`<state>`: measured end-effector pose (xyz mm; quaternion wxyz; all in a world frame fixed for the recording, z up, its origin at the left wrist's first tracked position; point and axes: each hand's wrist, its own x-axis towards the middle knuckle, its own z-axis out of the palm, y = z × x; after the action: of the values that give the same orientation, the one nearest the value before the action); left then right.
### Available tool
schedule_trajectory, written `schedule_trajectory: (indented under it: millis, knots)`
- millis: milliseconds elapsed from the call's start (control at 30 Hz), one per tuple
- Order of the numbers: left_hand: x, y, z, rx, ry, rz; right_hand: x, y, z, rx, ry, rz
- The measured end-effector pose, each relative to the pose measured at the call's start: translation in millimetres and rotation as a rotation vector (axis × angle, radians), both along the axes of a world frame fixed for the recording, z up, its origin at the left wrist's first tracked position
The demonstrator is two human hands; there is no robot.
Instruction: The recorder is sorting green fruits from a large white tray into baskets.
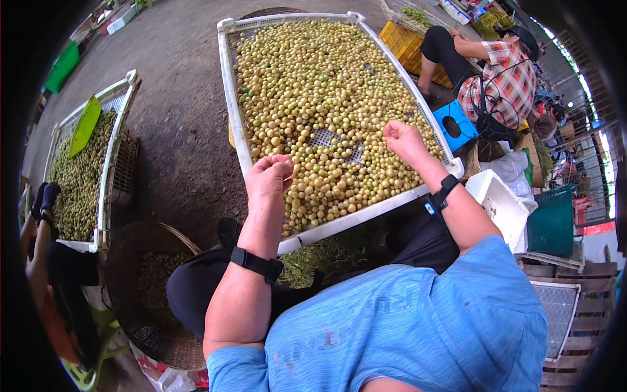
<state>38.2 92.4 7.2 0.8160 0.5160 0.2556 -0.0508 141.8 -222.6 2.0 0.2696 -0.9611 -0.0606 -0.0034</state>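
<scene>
A white plastic mesh tray (230,105) lies in front of me, covered with small round yellow-green fruits (313,83). My left hand (270,177) is over the tray's left edge near the front, its thumb and fingers drawn together. Farther right, above the fruits, is my right hand (405,143) with its fingers curled and pinched. Nothing shows between the fingertips of either hand; a small fruit hidden inside cannot be ruled out. Between the hands, the mesh floor shows through a gap in the fruits.
At left, another person's gloved hand (50,195) is beside a second fruit tray (104,206) holding a green scoop (85,126). A woven basket (188,349) stands by my left knee. Another person (507,83) sits at right near a blue stool (454,126) and a white foam box (499,208).
</scene>
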Motion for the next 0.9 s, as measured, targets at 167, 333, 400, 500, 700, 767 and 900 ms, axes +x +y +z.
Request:
schedule_trajectory:
  millis: [167, 333, 400, 500, 700, 767, 900]
  knots:
    - [3, 6, -3, -0.007, -0.001, 0.013, 17, 5, -22, -0.017, -0.017, 0.056]
    - [2, 8, -5, -0.028, -0.012, 0.004, 13, 19, -28, -0.22, -0.032, 0.062]
    - [1, 7, -3, -0.029, -0.008, 0.005, 14, 20, -30, -0.298, -0.056, 0.033]
    - [0, 6, 0, -0.023, -0.006, 0.0, 13, 17, -36, -0.361, -0.111, -0.015]
    - [1, 4, -1, -0.039, -0.004, 0.015, 20, -1, -34, 0.45, 0.265, -0.321]
    - [0, 5, 1, -0.04, -0.001, 0.031, 17, 0, -30, 0.51, 0.241, -0.311]
    - [0, 7, 2, -0.033, -0.001, 0.03, 10, -1, -20, 0.53, 0.226, -0.222]
